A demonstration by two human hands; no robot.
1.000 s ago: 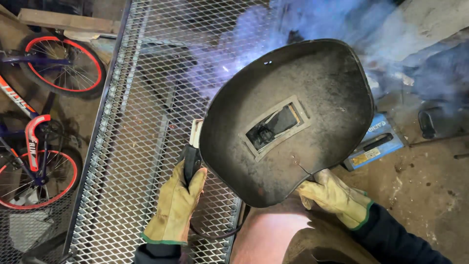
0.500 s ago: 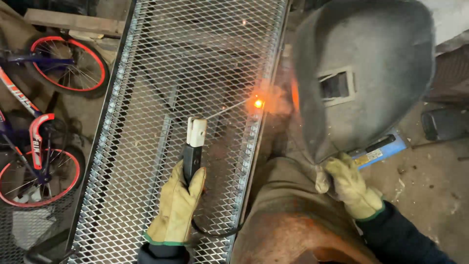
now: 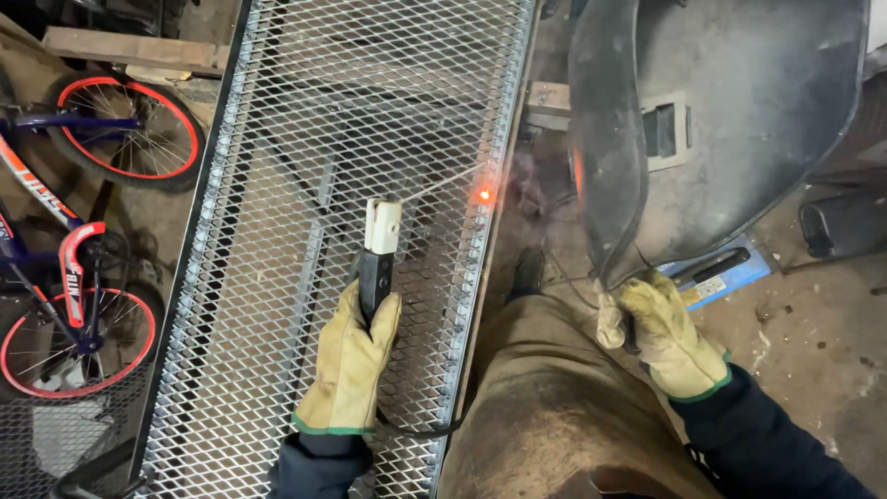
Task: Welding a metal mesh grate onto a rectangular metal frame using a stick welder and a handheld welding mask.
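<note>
My left hand (image 3: pixel 351 365), in a yellow leather glove, grips a black welding electrode holder (image 3: pixel 377 254) with a pale head. A thin rod (image 3: pixel 442 183) runs from it up and right to a glowing orange spot (image 3: pixel 482 195) on the right edge of an expanded metal mesh panel (image 3: pixel 277 231). My right hand (image 3: pixel 663 334), also gloved, holds the handle of a dark hand-held welding shield (image 3: pixel 730 129), lifted off to the right of the glowing spot with its small window facing me. My knee in brown trousers (image 3: pixel 545 407) rests beside the panel's frame.
A small bicycle with red-rimmed wheels (image 3: pixel 65 231) lies left of the panel. A wooden plank (image 3: pixel 129 48) lies at the top left. A blue box (image 3: pixel 716 273) sits on the dirty concrete floor behind the shield, with a dark object (image 3: pixel 836 226) at the right.
The shield, which covered the weld spot amid smoke and arc light, has swung away to the right. The arc is out and only an orange glow remains, dimmer than half a second ago.
</note>
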